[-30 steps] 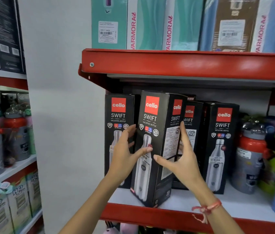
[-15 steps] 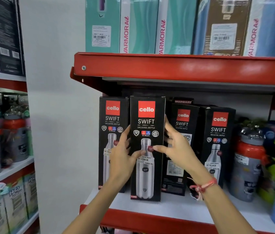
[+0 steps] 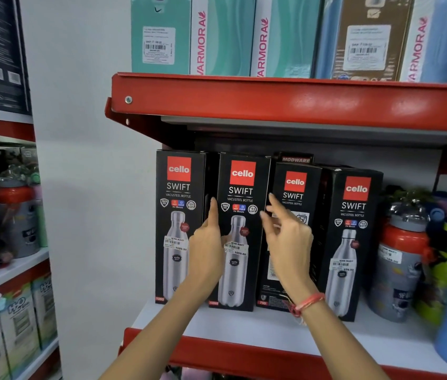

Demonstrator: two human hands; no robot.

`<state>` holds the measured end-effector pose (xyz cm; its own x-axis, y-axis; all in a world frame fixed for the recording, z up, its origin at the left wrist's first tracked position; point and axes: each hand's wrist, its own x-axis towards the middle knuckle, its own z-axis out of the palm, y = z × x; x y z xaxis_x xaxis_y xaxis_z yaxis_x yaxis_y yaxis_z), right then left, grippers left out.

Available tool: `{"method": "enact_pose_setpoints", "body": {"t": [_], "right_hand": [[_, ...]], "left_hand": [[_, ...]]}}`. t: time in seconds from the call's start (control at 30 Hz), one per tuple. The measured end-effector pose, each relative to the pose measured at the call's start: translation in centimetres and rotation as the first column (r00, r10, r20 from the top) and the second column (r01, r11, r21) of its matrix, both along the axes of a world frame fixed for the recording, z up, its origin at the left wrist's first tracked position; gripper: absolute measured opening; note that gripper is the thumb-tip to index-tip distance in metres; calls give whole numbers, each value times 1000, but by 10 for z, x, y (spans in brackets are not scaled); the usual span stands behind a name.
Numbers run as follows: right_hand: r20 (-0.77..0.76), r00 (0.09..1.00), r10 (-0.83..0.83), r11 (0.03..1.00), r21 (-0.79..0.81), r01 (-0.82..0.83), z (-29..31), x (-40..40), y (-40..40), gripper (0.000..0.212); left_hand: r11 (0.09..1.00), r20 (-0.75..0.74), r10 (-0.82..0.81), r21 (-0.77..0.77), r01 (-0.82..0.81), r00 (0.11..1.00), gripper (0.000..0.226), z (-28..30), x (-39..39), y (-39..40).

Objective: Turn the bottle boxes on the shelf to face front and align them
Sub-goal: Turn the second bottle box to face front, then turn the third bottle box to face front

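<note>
Our left hand has its fingers loosely spread, index finger upright along the left edge of the second Cello Swift box, clamped on nothing. Our right hand hangs open, fingers apart, in front of the third Cello Swift box at three o'clock of the second. That third box shows its printed side panel, so we judge it comes next: we should pinch both edges, rotate it upright, and slide it flush with its neighbours on the shelf, without nudging the fourth Cello Swift box.
</note>
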<state>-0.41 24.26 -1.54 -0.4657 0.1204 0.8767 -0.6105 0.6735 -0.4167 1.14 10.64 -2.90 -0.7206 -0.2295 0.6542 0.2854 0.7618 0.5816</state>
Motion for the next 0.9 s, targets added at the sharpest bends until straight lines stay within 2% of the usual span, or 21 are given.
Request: {"method": "enact_pose_setpoints", "body": {"t": [0.07, 0.13, 0.2, 0.27, 0.37, 0.47, 0.63, 0.8, 0.9], "right_hand": [[-23, 984, -178, 984, -2, 178, -5, 1, 2, 42], [63, 927, -370, 929, 53, 367, -12, -1, 2, 54], [170, 882, -440, 898, 102, 429, -18, -2, 2, 71], [273, 862, -426, 905, 133, 405, -22, -2, 3, 93], [345, 894, -286, 958, 80, 276, -22, -4, 7, 109], [296, 940, -168, 984, -10, 179, -23, 2, 15, 116], [222, 975, 4, 997, -73, 13, -30, 29, 47, 123], [223, 940, 260, 963, -136, -234, -20, 49, 86, 121], [240, 838, 490, 869, -212, -448, -13, 55, 105, 119]], "left_hand": [[1000, 7, 12, -28, -12, 1000, 81, 0, 3, -3], [1000, -22, 2, -29, -3, 1000, 76, -1, 10, -3], [999, -108, 9, -46, -14, 994, 68, -3, 17, -3], [996, -215, 13, -80, -31, 976, 58, -5, 21, -1], [997, -286, -14, -75, -7, 958, 49, -5, 27, 5], [995, -271, -94, -48, 84, 958, 45, -5, 33, 14], [942, -158, -271, 161, 296, 950, 55, -9, 38, 22], [893, -83, -401, 187, 409, 912, 78, -12, 38, 35], [817, 5, -557, 181, 547, 830, 100, -8, 42, 46]]}}
